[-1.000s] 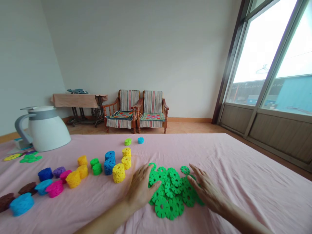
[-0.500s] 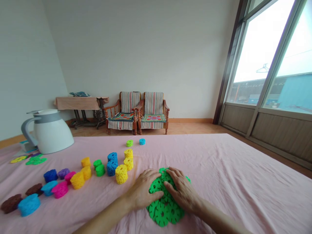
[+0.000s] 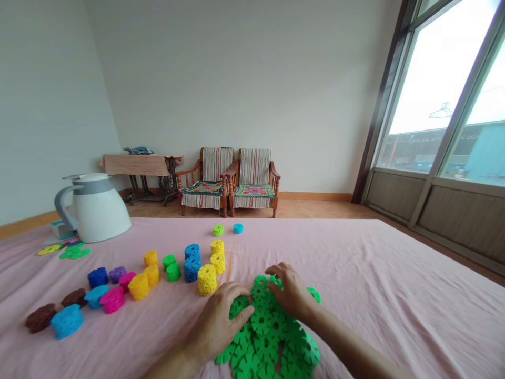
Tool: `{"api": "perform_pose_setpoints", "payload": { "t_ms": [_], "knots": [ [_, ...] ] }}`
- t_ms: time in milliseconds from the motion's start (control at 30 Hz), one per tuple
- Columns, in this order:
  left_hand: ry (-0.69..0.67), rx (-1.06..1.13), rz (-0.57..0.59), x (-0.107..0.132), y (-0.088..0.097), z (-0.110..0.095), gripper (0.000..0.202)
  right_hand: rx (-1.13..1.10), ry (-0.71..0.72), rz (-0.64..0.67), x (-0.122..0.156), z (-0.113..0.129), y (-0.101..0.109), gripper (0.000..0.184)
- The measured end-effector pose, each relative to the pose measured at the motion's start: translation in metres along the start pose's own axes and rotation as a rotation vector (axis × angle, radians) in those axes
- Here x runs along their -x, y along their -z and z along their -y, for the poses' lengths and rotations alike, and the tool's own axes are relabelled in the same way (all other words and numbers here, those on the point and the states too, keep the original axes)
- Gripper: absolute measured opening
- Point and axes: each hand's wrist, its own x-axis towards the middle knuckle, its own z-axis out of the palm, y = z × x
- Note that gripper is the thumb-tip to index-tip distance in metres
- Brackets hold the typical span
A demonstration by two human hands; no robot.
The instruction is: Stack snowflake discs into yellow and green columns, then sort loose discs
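A loose pile of green notched plastic discs lies spread on the pink cloth in front of me. My left hand rests at the pile's left edge, its thumb apart from the bent fingers and some discs showing in the gap between them. Over the upper right of the pile is my right hand, fingers curved and spread, thumb apart. Its fingertips are at the discs; whether they press on them I cannot tell. One green disc pokes out beyond the right wrist.
Left of the pile stand stacks of similar discs: yellow, blue, orange, pink, light blue and brown. Flat green discs lie near a white jug. Two small stacks sit near the far edge.
The green discs have gone from a compact heap to a wider spread reaching towards me. My hands have moved slightly apart. The whole view has shifted a little to the left.
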Motion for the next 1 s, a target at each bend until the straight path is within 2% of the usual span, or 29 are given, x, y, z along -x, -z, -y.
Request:
{"api": "perform_pose_setpoints", "payload": {
  "t_ms": [100,233,367,467,567,633,700,833,1000],
  "knots": [
    [-0.032,-0.031,0.015,0.002,-0.001,0.001,0.015,0.085,0.011,0.034,-0.016,-0.006,-0.007,0.027],
    [-0.057,-0.057,0.02,0.005,-0.003,0.001,0.016,0.072,0.067,0.11,-0.024,-0.006,-0.011,0.026],
    [-0.058,-0.049,0.016,0.006,-0.004,0.001,0.014,-0.039,0.029,0.091,-0.029,-0.008,-0.007,0.02],
    [-0.052,-0.017,-0.045,0.005,-0.005,0.0,0.013,-0.085,-0.005,0.069,-0.029,-0.006,0.0,0.013],
    [-0.017,0.028,-0.168,0.004,-0.003,-0.003,0.012,-0.353,-0.073,0.057,-0.017,0.006,0.006,0.003],
    [-0.001,0.076,-0.228,0.003,-0.002,-0.007,0.013,-0.648,-0.104,0.069,-0.004,0.018,0.008,0.012],
    [0.001,0.143,-0.233,0.004,-0.001,-0.011,0.015,-0.842,-0.115,0.084,0.01,0.029,0.008,0.018],
    [0.033,0.24,-0.212,0.007,-0.005,-0.017,0.015,-0.973,-0.172,0.1,0.027,0.04,0.002,0.026],
    [0.112,0.293,-0.191,0.007,-0.008,-0.02,0.021,-0.972,-0.152,0.079,0.03,0.042,-0.007,0.027]
  ]
}}
